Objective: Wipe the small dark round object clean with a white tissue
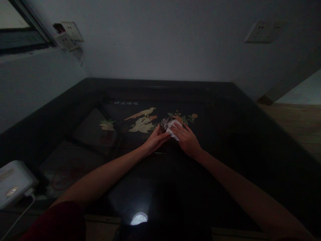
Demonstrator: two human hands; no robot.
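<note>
Both hands meet over the middle of a dark glossy table [160, 180]. My left hand [156, 140] is closed around the side of a small dark, shiny object [164, 124] with a patterned surface; its kind is hard to make out in the dim light. A crumpled white tissue [176, 130] lies against that object. My right hand [188, 140], with a ring on one finger, presses the tissue onto it from the right. The object's lower part is hidden behind the fingers and the tissue.
Inlaid bird and flower decoration [141, 122] covers the tabletop's middle. A white box-shaped device [15, 182] with a cable stands at the left edge. Wall sockets [265, 30] are at the back right and more sockets [69, 35] at the left, near a window [20, 28].
</note>
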